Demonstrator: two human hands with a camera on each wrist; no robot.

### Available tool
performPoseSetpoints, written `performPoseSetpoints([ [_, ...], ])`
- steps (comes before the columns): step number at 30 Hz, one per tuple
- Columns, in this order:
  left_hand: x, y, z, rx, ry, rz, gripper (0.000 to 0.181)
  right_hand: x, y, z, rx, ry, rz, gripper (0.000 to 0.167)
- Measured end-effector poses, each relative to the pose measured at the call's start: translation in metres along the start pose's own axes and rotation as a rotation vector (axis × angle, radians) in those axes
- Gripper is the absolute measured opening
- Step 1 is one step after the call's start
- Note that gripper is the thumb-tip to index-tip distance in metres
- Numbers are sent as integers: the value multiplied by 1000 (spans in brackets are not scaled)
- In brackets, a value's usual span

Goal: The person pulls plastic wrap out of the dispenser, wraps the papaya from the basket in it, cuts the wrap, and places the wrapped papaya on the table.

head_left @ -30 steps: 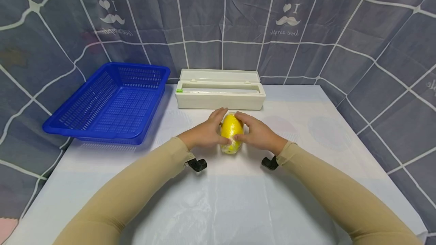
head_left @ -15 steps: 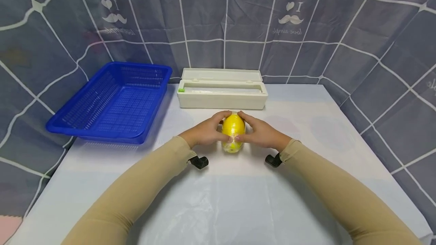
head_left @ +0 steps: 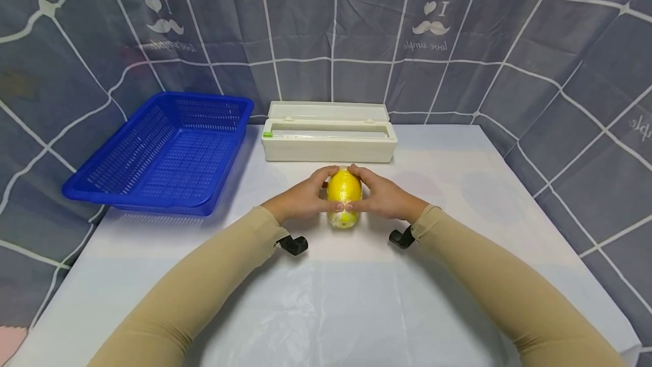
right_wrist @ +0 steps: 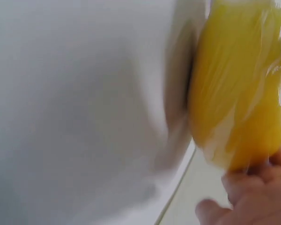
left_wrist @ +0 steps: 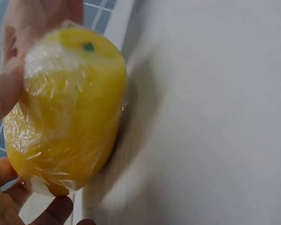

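A yellow oval fruit (head_left: pixel 344 186), wrapped in clear cling film, lies on the table between both hands. My left hand (head_left: pixel 308 192) holds its left side, thumb on the near upper part and fingers at the far end. The right hand (head_left: pixel 382 194) grips the other side in the same way, and the two thumb tips almost meet. In the left wrist view the fruit (left_wrist: pixel 70 112) shows shiny, wrinkled film and a small green mark at one end. Fingers of the right hand (right_wrist: pixel 257 197) touch the fruit's end (right_wrist: pixel 239 89) in the right wrist view.
Behind the fruit stands a long white cling film dispenser (head_left: pixel 328 152), lid up, with a green slider (head_left: pixel 267 135) at its left. A blue plastic basket (head_left: pixel 153 204) sits at the back left. Grey checked curtains (head_left: pixel 305 27) enclose the white-covered table (head_left: pixel 356 299).
Both thumbs have drawn closer together on top of the fruit, and the fingers have closed in at its far end. Basket and dispenser stay where they were.
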State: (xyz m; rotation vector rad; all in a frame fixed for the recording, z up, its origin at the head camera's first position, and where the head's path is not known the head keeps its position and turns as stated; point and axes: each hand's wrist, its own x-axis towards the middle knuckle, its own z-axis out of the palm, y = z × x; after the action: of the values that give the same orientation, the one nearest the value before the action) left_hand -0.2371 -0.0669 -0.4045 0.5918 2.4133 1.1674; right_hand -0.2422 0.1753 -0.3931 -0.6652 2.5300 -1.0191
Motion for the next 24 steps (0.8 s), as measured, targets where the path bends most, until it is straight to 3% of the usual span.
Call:
performPoseSetpoints([
  [6,-1,-2,0,-31,0,-30,95,2,-3,1,11,32,-32,74],
  [13,-2,-4,-3,-2,33,-40,86,6,-9,5,-14,54,-54,72],
  [19,-1,-1,0,-17,62,-77,84,4,-4,3,-51,-34,-21,87],
  [24,-6,-8,-9,-8,13,-46,87,8,-7,6,-25,-78,-35,100],
])
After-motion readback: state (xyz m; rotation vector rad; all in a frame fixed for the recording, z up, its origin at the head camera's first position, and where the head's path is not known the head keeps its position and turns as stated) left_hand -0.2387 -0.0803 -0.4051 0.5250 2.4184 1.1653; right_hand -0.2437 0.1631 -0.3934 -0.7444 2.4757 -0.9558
